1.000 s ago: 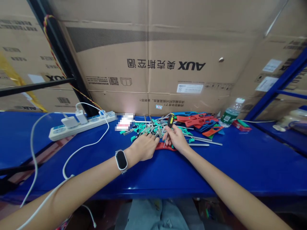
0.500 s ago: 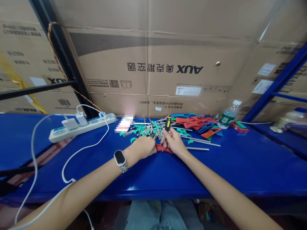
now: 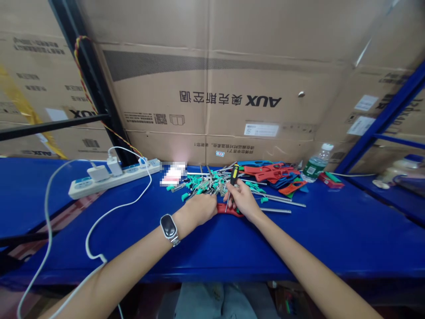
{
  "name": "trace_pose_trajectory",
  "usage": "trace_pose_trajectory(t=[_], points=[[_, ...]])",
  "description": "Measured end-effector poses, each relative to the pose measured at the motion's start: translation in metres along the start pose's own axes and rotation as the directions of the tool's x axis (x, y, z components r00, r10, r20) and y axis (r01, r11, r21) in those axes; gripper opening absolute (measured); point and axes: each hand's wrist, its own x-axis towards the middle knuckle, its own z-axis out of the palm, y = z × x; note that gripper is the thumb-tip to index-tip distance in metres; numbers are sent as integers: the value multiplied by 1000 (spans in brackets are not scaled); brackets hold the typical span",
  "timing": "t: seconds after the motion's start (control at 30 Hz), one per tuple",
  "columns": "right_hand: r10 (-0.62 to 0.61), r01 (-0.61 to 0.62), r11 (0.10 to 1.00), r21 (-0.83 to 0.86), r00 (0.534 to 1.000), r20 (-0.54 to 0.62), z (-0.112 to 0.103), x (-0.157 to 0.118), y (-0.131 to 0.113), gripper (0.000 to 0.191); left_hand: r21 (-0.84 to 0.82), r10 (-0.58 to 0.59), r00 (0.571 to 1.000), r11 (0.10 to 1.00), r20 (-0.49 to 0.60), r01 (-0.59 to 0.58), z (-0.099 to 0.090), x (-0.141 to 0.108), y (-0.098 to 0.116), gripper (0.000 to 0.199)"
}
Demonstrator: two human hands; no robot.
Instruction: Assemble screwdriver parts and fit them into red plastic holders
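My left hand, closed, grips the left end of a red long-nosed lighter casing on the blue table. A metal tube sticks out to the right of it. In my right hand is a screwdriver with a black and yellow handle, held upright at a slight tilt, its thin shaft reaching down to the casing. The fingers partly hide the casing, and I cannot make out what the tip touches. Just behind both hands lies a heap of green-ended parts with thin metal pieces.
Red, blue and orange casings pile up at the back right, beside a water bottle and a small red box. On the left, a white power strip carries plugs and a trailing white cable. Cardboard boxes wall the back.
The view has shifted slightly, so everything sits a little lower and to the right. Both hands keep their grips, and the screwdriver stays over the red casing.
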Motion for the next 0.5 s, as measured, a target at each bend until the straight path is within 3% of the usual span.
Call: trace_pose_trajectory(t=[0.1, 0.27, 0.37, 0.5], points=[[11, -11, 1000, -3, 1000, 11, -2, 1, -1, 46, 14, -36, 996, 999, 80, 35, -1, 0, -2, 28], [15, -14, 1000, -18, 1000, 23, -2, -1, -4, 47, -9, -31, 1000, 999, 4, 31, 6, -5, -2, 32], [29, -28, 999, -37, 999, 27, -3, 0, -5, 43, -12, -28, 999, 1000, 28, 28, 7, -6, 0, 32], [27, -35, 978, -205, 999, -37, -15, 8, -5, 28, -21, -31, 998, 999, 60, 32, 4, -4, -1, 32]])
